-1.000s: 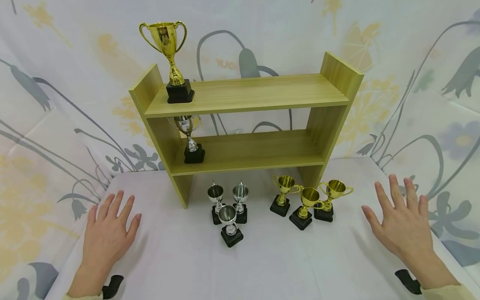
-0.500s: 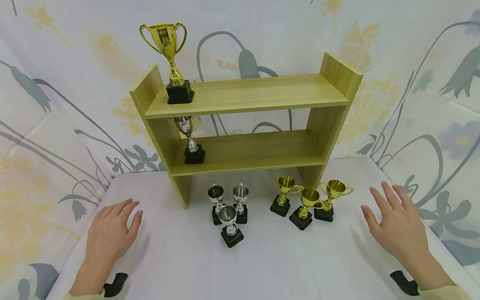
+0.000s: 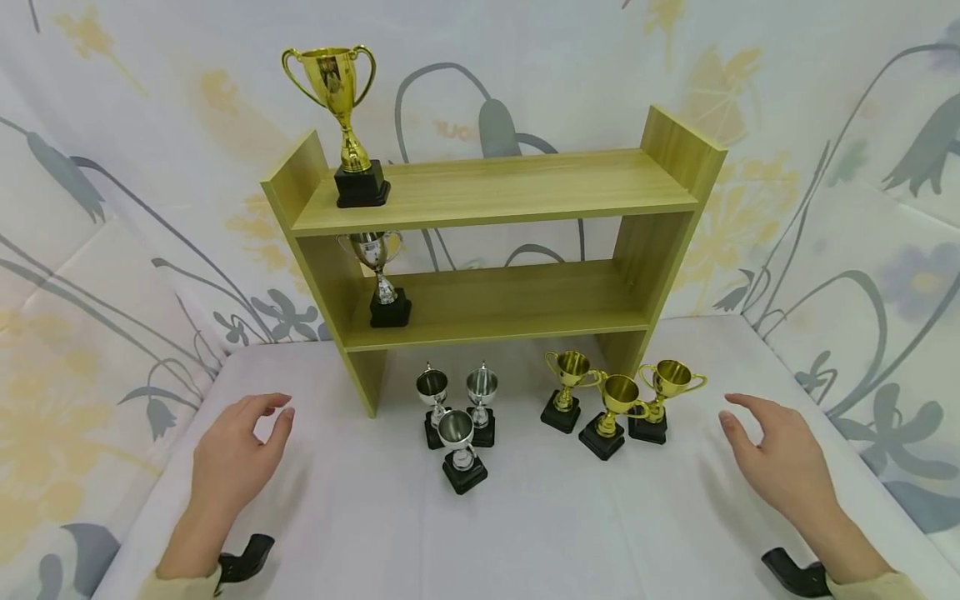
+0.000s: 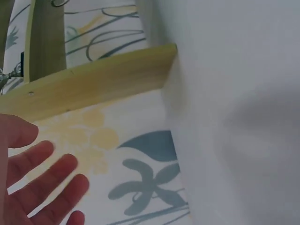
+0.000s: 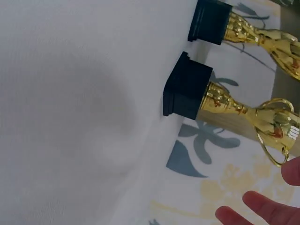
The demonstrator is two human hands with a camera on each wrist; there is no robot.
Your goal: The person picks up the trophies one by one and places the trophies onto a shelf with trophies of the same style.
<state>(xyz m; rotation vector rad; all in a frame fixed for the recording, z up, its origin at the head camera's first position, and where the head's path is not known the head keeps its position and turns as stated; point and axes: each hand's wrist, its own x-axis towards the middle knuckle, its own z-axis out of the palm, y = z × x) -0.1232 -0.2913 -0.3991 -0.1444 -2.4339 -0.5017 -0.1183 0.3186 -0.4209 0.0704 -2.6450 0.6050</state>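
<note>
My left hand (image 3: pixel 236 454) hovers above the table at the left, thumb and fingers apart with nothing between them. In the left wrist view, its fingers (image 4: pixel 47 180) spread beside the shelf's side panel. On the other side my right hand (image 3: pixel 783 458) is held over the table, thumb apart from loosely bent fingers. Nearest to it stand three small gold trophy cups (image 3: pixel 619 395) on black bases, two of them large in the right wrist view. Three small silver trophy cups (image 3: pixel 456 430) stand closely grouped left of centre, nearer my left hand.
A wooden two-tier shelf (image 3: pixel 517 185) stands at the back. On its upper board, at the left end, is a large gold trophy (image 3: pixel 330 79); a silver trophy (image 3: pixel 386 292) stands below it. Patterned cloth (image 3: pixel 847 250) surrounds the white table (image 3: pixel 540 533).
Both hands have turned from palm-down with spread fingers to thumbs facing inward and fingers bent. They have shifted slightly toward the middle. The trophies and shelf stay where they were.
</note>
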